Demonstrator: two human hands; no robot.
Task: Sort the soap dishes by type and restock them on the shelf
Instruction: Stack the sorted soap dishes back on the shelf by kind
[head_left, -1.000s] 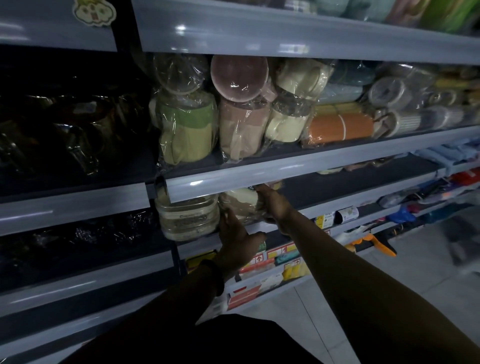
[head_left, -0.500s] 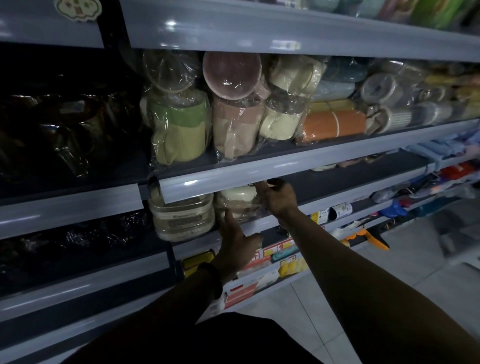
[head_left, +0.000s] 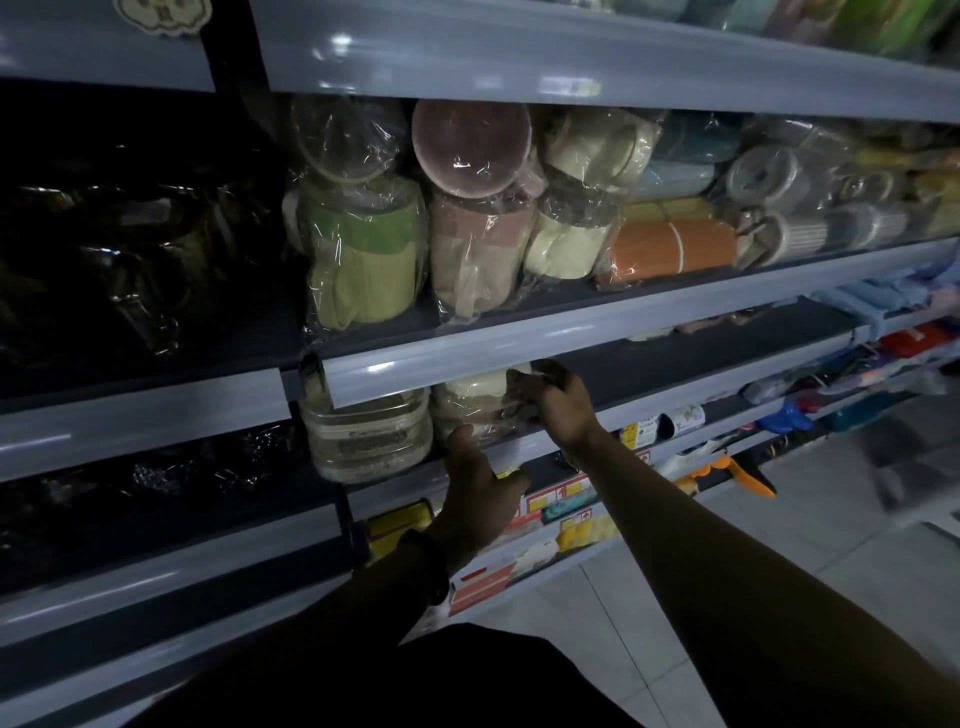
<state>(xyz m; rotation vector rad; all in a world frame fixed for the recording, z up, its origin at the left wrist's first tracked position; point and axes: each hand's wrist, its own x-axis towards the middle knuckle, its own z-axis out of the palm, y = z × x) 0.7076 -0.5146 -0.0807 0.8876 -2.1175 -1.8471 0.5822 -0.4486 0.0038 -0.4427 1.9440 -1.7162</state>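
Dim shop aisle with grey shelving. On the middle shelf (head_left: 675, 364), a plastic-wrapped pack of soap dishes (head_left: 470, 402) lies with its long axis along the shelf front, its top hidden under the shelf edge above. It sits just beside a clear container (head_left: 369, 436). The right hand (head_left: 558, 402) grips its right end. The left hand (head_left: 480, 488) is below, thumb straight up against the pack's front, grasping nothing.

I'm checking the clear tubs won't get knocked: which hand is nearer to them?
Left. The left hand is just right of the clear tubs; the right hand is farther right, beyond the wrapped pack.
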